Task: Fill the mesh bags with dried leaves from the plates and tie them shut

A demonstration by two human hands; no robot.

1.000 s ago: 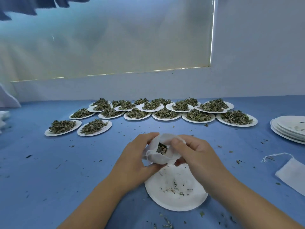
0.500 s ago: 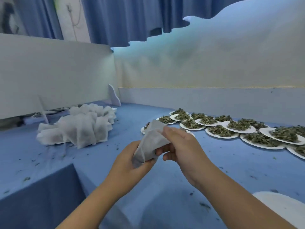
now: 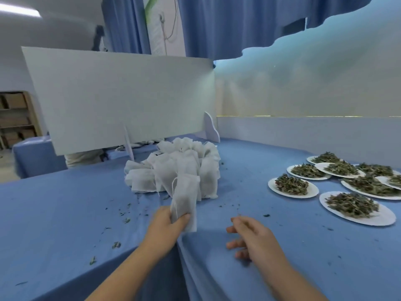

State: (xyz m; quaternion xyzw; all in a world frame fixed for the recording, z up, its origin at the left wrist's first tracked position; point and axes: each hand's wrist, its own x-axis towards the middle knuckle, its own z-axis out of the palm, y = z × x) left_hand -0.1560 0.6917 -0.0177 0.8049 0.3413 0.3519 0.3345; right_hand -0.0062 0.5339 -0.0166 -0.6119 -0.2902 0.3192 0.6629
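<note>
Several plates [image 3: 313,190] hold dried leaves [image 3: 291,184]; left hand [image 3: 167,224] grips a filled mesh bag [image 3: 185,196], right hand [image 3: 253,237] relaxed.

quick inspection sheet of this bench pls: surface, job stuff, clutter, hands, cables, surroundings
Surface: table under blue cloth, dotted with crumbs.
Job's things: mesh bag with dark contents, string hanging down it; pile of bags behind it; plates of dried leaves at the right, all heaped.
Clutter: leaf bits scattered over the cloth.
Grippers: left hand grips the bag's lower end; right hand holds nothing, fingers loosely curled.
Cables: one cord hanging on the far wall.
Surroundings: white board upright behind the pile; curtains; shelves far left.
</note>
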